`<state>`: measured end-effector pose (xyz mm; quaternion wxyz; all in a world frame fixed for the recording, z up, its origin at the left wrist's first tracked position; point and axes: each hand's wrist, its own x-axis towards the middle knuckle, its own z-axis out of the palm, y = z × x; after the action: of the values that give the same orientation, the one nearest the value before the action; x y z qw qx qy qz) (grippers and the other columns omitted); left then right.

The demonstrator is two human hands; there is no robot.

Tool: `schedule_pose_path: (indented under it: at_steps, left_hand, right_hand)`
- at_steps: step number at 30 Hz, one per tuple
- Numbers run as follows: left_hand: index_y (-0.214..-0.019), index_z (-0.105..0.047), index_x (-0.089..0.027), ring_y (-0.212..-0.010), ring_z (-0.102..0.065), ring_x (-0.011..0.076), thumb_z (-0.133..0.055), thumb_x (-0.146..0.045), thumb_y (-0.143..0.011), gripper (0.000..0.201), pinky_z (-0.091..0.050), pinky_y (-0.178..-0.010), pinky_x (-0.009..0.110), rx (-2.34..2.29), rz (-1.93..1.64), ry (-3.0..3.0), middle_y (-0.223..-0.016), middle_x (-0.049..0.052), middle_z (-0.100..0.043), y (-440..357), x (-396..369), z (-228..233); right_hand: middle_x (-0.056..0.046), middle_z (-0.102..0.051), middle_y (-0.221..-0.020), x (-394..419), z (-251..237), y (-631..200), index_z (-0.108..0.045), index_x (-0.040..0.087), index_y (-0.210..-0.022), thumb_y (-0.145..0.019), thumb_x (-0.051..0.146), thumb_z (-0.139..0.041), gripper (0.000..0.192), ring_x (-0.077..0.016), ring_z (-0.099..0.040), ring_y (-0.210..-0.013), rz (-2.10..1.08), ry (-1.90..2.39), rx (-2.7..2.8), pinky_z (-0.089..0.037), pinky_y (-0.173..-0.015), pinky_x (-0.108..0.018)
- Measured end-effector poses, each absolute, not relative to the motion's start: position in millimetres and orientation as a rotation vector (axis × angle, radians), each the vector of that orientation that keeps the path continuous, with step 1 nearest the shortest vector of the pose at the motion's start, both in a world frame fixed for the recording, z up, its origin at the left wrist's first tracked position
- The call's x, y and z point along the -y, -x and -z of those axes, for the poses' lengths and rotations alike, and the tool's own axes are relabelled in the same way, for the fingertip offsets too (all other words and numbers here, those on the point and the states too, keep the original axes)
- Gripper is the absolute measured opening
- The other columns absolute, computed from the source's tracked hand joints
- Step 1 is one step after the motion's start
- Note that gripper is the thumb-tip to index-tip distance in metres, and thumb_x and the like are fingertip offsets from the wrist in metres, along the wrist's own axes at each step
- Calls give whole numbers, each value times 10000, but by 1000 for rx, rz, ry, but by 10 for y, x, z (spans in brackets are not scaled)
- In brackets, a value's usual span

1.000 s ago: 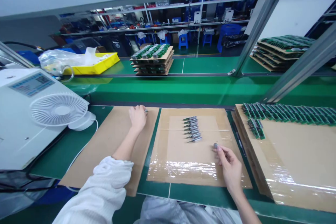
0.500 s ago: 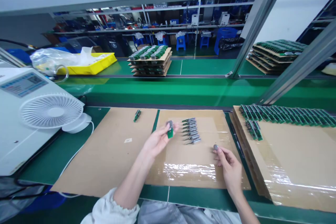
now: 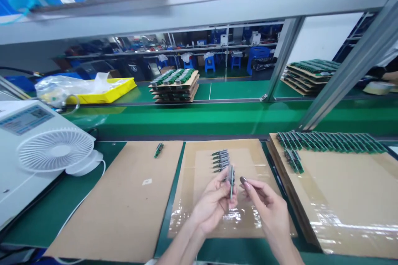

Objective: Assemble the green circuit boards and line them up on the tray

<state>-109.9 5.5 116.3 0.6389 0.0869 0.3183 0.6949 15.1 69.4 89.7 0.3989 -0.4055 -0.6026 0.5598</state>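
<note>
Since a moment ago the left hand has carried a small green circuit board with a metal end over the taped cardboard sheet on the counter, pinching it upright beside the right hand, whose fingers pinch something unclear.

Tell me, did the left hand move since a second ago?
Yes. The left hand went from the far edge of the plain brown cardboard sheet rightward and nearer, over the taped cardboard sheet, holding a small green circuit board.

White fan left; yellow tray with plastic bag beyond; stacked cardboard sheets behind conveyor.
</note>
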Motion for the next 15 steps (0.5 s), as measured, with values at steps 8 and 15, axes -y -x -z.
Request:
schedule_pose_path:
  at_steps: [8,15]
  left_hand:
    - [-1172,-557,-203,-468,-419,39,-763,-112,-692,531,-286,-445,134,-559,-1588,-84,-602,-23,-541,978,-46,-1168]
    - [-1289,-482,-200,-445,-449,54,-787,-221,-688,674,-293,-439,162,-686,-1559,-185,-575,-15,-582,1003,-87,-1161]
  right_hand:
    - [-26,-733,-851,-589,-1132,-131,-680,214,-887,-845,248,-581,113,-163,-697,-752,-1009,889,1788,-566,-719,-257]
    - [-13,-724,-851,-633,-1198,-149,-664,211,-906,-847,154,-577,120,-129,-687,-746,-816,759,1860,-549,-724,-203]
